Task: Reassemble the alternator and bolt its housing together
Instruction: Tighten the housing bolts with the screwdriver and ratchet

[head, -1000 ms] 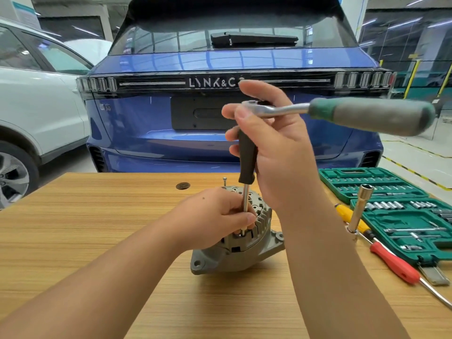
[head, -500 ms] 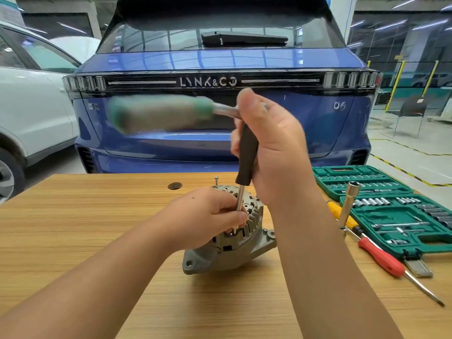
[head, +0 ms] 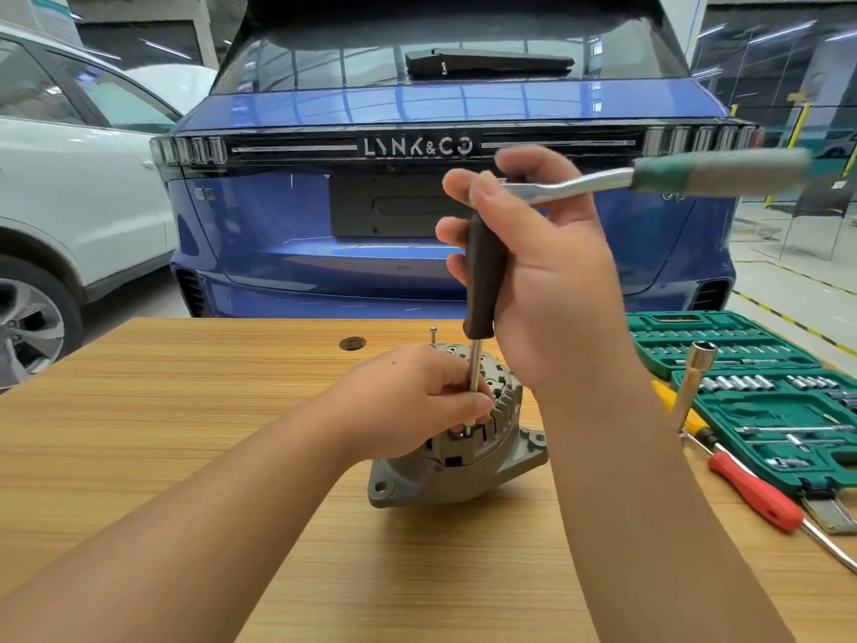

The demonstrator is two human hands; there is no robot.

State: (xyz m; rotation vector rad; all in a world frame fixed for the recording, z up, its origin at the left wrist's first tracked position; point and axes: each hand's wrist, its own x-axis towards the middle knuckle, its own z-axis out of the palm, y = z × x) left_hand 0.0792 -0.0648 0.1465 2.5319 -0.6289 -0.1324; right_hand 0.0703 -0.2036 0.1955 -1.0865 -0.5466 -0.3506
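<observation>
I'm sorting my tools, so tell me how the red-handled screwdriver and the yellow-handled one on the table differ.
The red-handled screwdriver lies nearer the camera, its whole handle and much of its bare shaft in view. The yellow-handled screwdriver lies farther back, and an upright socket tool in front covers part of its handle. The yellow handle has a black band; the red one looks plain. Both lie untouched on the wooden table, pointing the same way, beside the green socket case.
</observation>
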